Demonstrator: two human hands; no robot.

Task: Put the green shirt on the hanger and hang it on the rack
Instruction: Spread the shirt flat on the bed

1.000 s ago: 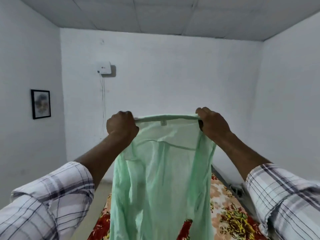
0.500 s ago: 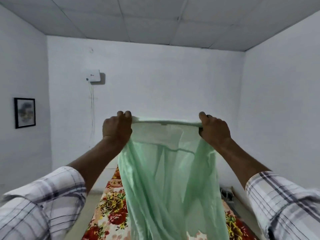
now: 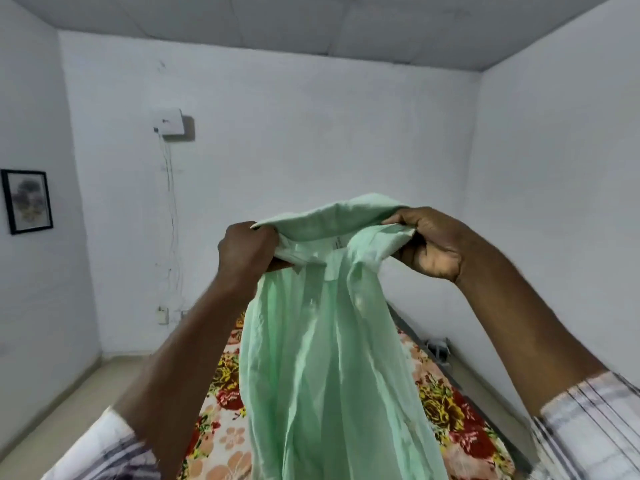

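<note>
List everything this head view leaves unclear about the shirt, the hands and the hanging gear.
1. Hanger and rack: neither shows anywhere in the head view.
2. Green shirt: its hem is cut off by the bottom edge.
3. Left hand: its fingertips are hidden behind its own knuckles and the collar.
4. Collar label: too small to read.

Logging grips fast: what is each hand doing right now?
Left hand: closed, gripping the green shirt at its collar.
Right hand: closed, gripping the same collar.
</note>
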